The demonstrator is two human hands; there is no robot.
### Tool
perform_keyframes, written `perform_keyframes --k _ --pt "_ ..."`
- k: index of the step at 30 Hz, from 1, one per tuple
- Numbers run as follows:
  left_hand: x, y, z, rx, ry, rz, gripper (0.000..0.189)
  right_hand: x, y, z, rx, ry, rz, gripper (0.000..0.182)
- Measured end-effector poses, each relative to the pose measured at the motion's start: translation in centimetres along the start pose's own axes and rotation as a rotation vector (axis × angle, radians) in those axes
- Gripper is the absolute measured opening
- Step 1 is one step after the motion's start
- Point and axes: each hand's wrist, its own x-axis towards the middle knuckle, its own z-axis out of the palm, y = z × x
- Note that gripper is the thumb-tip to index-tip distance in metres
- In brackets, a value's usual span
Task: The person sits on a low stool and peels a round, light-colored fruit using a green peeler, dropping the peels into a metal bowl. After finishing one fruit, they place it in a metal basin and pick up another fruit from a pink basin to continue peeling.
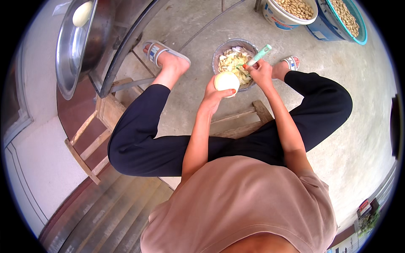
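Note:
In my left hand (pixel 212 95) rests a round, pale, peeled fruit or vegetable (pixel 226 83), with my thumb across its near side. My right hand (pixel 260 72) grips a peeler (pixel 260 55) by its light green handle; its head points down and left over the peelings. Below both hands stands a round bin (pixel 216 60) lined with a plastic bag. Pale yellowish peelings (pixel 232 61) fill much of it. The peeler's head is apart from the pale piece, and my fingers partly hide it.
At upper left a metal basin (pixel 68 60) holds another pale piece (pixel 82 14). A dark-rimmed stand (pixel 125 41) and a wooden chair (pixel 107 110) are by my left leg. A white bucket (pixel 275 15) and a teal basin (pixel 364 30) of nuts stand at upper right.

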Motion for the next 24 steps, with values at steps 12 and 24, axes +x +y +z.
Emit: perform_keyframes --k 12,24 --pt "-1.4 1.7 0.2 -0.275 -0.359 0.05 0.093 0.3 -0.5 -1.4 0.678 -0.372 0.309 0.016" --pt "-1.1 1.5 -0.4 -0.27 -0.417 0.059 0.086 -0.6 -2.4 -1.7 0.768 -0.433 0.36 0.018"
